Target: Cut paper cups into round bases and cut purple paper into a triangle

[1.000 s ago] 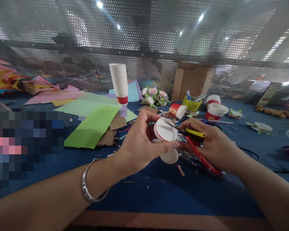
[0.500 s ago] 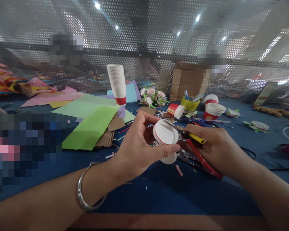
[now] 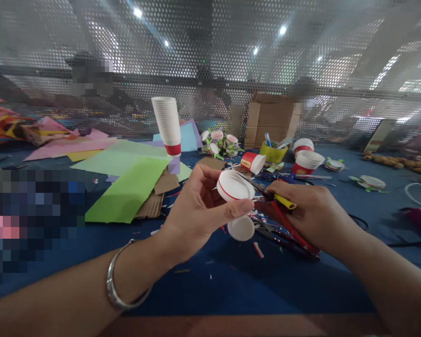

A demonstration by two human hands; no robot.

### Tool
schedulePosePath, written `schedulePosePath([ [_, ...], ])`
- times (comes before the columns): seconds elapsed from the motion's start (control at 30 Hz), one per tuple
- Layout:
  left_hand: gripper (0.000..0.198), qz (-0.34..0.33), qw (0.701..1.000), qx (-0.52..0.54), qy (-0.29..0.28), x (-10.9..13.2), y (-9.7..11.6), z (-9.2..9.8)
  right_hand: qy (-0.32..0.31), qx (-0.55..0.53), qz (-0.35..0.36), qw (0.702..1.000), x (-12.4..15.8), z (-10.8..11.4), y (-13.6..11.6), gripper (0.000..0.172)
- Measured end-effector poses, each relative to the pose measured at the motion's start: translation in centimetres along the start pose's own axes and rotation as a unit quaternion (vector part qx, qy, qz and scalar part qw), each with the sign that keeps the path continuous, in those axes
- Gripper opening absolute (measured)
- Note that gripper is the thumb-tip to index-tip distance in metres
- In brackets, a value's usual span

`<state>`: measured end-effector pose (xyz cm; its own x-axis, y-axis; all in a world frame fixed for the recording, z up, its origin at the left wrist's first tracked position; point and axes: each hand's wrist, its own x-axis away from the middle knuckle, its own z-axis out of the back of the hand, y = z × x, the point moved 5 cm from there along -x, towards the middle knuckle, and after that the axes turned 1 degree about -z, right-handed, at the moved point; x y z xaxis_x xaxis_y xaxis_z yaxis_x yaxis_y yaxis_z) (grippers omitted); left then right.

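Observation:
My left hand (image 3: 199,215) is closed on a paper cup bottom (image 3: 234,186), a shallow white disc with a red band round its side. Its thumb presses the near edge while the fingers curl behind. In my right hand (image 3: 308,210) is a pair of scissors (image 3: 279,203) with red and yellow handles. Their blades lie at the far right rim of the cup bottom; whether they are parted is hard to see. Below, a second white cup bottom (image 3: 241,228) rests on the blue table, beside what looks like another pair of scissors (image 3: 272,235), partly hidden.
A tall stack of paper cups (image 3: 166,124) stands left of centre, near green paper sheets (image 3: 126,192). Beyond my hands lie a tipped red cup (image 3: 253,162), a yellow container (image 3: 273,152), two more cups (image 3: 307,162) and small decorated discs (image 3: 217,140). Paper scraps litter the table.
The cup bottom has tilted and shifted slightly left with my left hand, and more of the second cup bottom shows below. The whole view has shifted a little.

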<state>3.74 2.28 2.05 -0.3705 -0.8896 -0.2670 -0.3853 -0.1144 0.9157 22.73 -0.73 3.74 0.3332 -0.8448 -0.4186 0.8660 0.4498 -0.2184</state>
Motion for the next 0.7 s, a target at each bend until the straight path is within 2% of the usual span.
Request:
schedulePosePath([
  [0.17,0.047,0.002,1.000,-0.009,-0.019,0.06,0.13,-0.28,-0.019,-0.006,-0.004,1.000,-0.01,0.03,-0.14,0.013],
  [0.33,0.047,0.010,0.999,-0.012,-0.036,-0.04,0.03,-0.34,-0.008,0.029,0.009,1.000,0.03,0.34,-0.41,0.007],
  [0.5,0.051,0.028,0.999,-0.006,-0.036,-0.11,-0.21,-0.13,-0.002,0.046,0.016,0.999,0.04,0.64,-0.48,0.009],
  [0.7,0.052,0.009,0.998,-0.013,-0.065,-0.25,0.09,-0.35,0.000,0.035,0.024,0.999,0.12,0.72,-0.29,0.011],
])
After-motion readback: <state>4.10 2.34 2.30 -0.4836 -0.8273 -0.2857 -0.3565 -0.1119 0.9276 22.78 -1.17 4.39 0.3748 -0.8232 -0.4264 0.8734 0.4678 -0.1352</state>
